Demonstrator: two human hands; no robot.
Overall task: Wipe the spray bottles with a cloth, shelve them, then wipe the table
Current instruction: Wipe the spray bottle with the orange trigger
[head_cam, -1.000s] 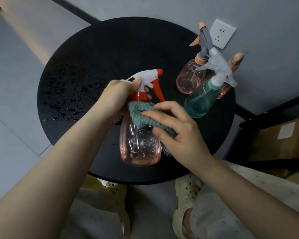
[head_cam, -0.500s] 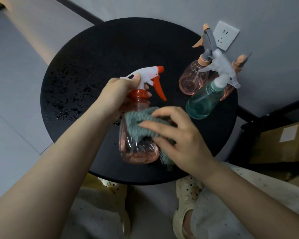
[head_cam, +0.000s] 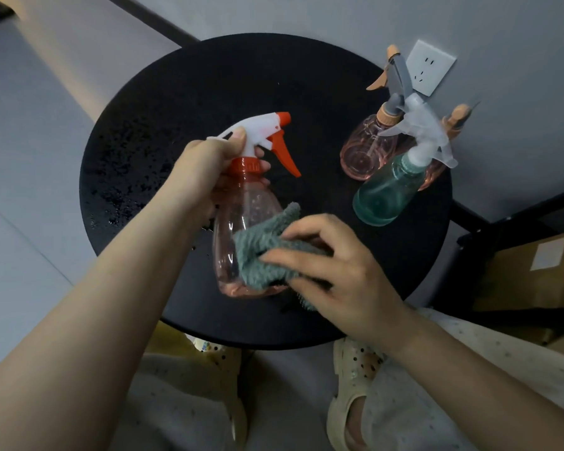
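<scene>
No text, brand, number or sign can be read anywhere in the head view. The cardboard box [head_cam: 531,271] at the near right carries a pale label [head_cam: 548,253], but nothing on it is legible. The spray bottles on the table show no printed labels. The wall socket [head_cam: 428,67] at the far right has only its plug slots, no markings that can be made out.

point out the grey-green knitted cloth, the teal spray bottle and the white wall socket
grey-green knitted cloth [head_cam: 258,255], head view, bunched middle
teal spray bottle [head_cam: 383,193], head view, translucent body
white wall socket [head_cam: 432,65], head view, faceplate centre
</scene>
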